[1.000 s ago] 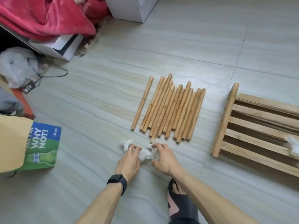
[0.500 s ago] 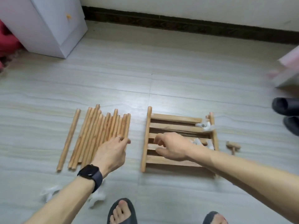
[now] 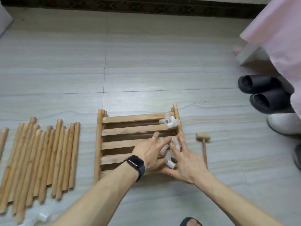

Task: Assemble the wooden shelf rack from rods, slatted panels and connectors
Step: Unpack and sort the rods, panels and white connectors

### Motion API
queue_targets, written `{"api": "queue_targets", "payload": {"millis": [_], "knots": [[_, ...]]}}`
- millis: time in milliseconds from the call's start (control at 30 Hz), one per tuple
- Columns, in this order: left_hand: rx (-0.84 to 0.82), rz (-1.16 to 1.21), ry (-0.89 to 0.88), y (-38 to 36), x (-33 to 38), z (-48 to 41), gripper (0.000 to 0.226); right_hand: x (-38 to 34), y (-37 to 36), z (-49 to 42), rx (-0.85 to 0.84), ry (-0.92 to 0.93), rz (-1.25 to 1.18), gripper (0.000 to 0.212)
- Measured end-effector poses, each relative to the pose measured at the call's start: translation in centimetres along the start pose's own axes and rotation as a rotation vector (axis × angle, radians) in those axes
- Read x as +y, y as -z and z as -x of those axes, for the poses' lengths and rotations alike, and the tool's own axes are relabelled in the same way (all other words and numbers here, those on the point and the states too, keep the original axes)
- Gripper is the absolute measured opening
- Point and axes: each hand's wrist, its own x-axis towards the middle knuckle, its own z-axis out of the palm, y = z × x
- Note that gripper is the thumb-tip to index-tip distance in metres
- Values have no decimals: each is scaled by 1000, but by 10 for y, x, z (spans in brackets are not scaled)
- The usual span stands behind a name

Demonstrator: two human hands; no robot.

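Left hand (image 3: 150, 154): released, fingers spread on connectors (image 3: 169, 160).
Right hand (image 3: 185, 160): released, fingers straight, touching them.
Panel (image 3: 123, 119): beneath both hands.
Rods (image 3: 48, 157): left of both.

No lettering, label or number is legible — the watch (image 3: 136, 162) face is dark.

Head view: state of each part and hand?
Slatted panels, stacked flat on floor.
Rods, loose, lying side by side.
Connectors, loose on top panel.
Mallet, lying on floor.
Left hand, fingers straight, touching connectors.
Right hand, fingers straight, touching connectors.
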Motion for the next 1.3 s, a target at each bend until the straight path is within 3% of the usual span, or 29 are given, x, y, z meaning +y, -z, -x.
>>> {"api": "queue_targets", "payload": {"millis": [67, 200, 400, 600, 900, 1067, 1300], "knots": [[8, 52, 3, -5, 1, -6, 79, 1, -5, -7, -23, 9, 63, 102], [96, 139, 16, -18, -7, 2, 59, 2, -17, -3, 122, 57, 177, 82], [160, 217, 37, -25, -2, 5, 49, -11, -13, -6, 97, 41, 34, 48], [156, 298, 71, -20, -8, 5, 58, -21, 11, -9, 9, -134, -220, 49], [176, 384, 141, 2, -35, 36, 63, -26, 18, -5, 75, -225, -231, 42], [245, 370, 203, 22, -65, 72, 61, -31, 28, 10, 174, -57, -134, 36], [420, 515, 462, 16, -128, 170, 59, -120, 79, 18, 190, 419, -21, 41]]}}
